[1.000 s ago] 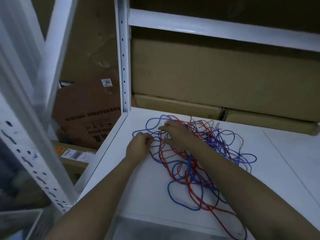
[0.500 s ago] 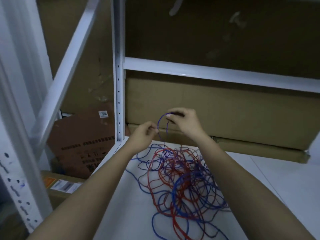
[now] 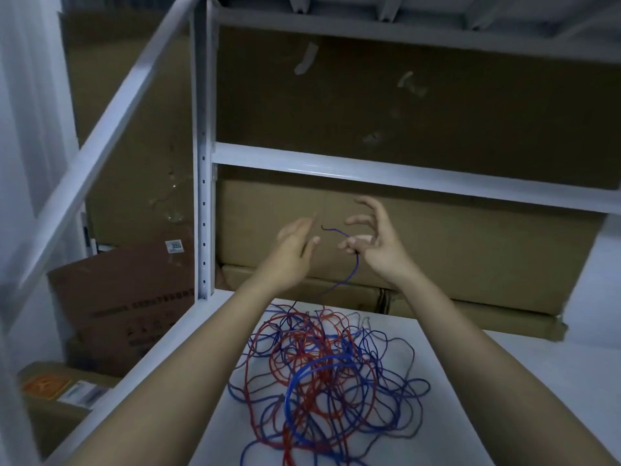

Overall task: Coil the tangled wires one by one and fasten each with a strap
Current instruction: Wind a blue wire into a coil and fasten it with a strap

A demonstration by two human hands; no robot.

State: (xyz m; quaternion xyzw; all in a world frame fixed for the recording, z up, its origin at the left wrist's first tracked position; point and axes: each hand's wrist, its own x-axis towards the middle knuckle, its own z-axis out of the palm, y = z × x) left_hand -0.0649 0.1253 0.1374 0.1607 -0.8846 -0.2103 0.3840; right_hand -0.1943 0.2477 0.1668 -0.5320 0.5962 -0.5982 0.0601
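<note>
Holding wire tangle (image 3: 329, 375): white shelf (image 3: 504, 398)

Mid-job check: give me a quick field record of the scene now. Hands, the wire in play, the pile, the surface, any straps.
right hand: pinches a blue wire near its free end, raised above the shelf
left hand: open, beside the wire end, holding nothing
blue wire: trails down into the pile
wire pile: red and blue, tangled, no coil made
surface: white shelf
straps: none in view
</note>
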